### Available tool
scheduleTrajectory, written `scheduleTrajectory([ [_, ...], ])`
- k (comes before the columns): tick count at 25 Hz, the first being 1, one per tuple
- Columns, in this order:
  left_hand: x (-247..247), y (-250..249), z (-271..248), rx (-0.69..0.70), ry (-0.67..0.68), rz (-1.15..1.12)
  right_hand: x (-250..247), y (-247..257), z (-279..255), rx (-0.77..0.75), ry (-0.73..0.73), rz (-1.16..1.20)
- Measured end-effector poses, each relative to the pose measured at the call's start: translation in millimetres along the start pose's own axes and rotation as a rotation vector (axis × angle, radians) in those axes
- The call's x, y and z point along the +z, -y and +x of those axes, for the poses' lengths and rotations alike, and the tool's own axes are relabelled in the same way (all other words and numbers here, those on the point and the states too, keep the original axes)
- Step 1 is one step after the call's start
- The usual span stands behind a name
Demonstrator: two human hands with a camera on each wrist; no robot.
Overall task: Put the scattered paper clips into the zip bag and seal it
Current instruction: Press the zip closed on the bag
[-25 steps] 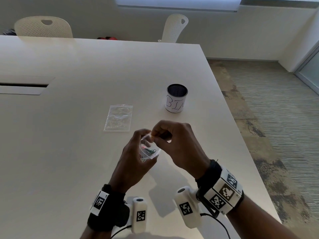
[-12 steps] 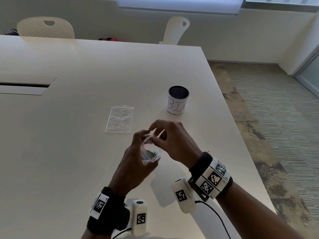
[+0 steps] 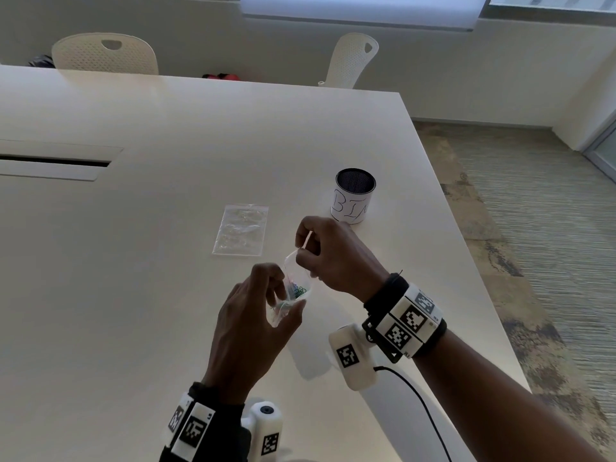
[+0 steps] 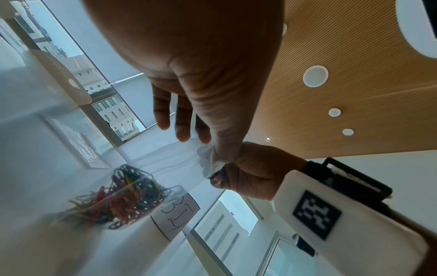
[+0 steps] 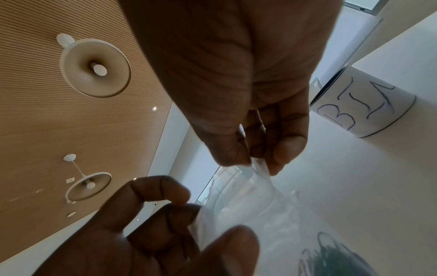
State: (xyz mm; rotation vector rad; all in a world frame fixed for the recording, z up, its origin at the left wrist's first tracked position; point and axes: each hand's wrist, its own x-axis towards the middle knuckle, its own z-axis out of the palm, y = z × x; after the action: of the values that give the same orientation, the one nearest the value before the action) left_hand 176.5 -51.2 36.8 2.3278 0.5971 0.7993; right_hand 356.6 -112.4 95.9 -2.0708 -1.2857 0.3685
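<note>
A small clear zip bag (image 3: 293,288) hangs above the table between both hands. Coloured paper clips (image 3: 297,290) lie bunched in its bottom, and the left wrist view shows the paper clips (image 4: 123,198) close up. My left hand (image 3: 266,305) grips the bag's lower part with thumb and fingers. My right hand (image 3: 308,253) pinches the bag's top edge (image 5: 258,165) between thumb and forefinger. In the left wrist view the right hand (image 4: 227,168) grips crumpled plastic at the top. Whether the zip is closed cannot be told.
A second clear zip bag (image 3: 241,233) lies flat on the white table (image 3: 133,295), to the left of my hands. A white mesh cup marked BIN (image 3: 354,196) stands beyond my right hand. The table's right edge drops to carpet. Two chairs stand at the far side.
My right hand has slid up and right along the bag's top edge, away from the left hand. The left hand stays low on the bag, which is now stretched between them.
</note>
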Motion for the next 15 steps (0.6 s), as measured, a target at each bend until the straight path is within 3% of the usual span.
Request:
scheduleTrajectory([
  [6, -4, -3, 1, 0.064, -0.085, -0.001, -5, -1, 2, 0.037, -0.003, 0.061],
  [9, -11, -3, 4, 0.028, -0.135, -0.020, -13, -8, 0, 0.081, -0.023, 0.120],
  [12, -22, -6, 14, -0.033, -0.195, -0.074, -26, -16, -7, 0.173, 0.030, 0.366],
  [15, -28, -10, 22, -0.037, -0.189, -0.142, -40, -22, -22, 0.165, 0.123, 0.544],
])
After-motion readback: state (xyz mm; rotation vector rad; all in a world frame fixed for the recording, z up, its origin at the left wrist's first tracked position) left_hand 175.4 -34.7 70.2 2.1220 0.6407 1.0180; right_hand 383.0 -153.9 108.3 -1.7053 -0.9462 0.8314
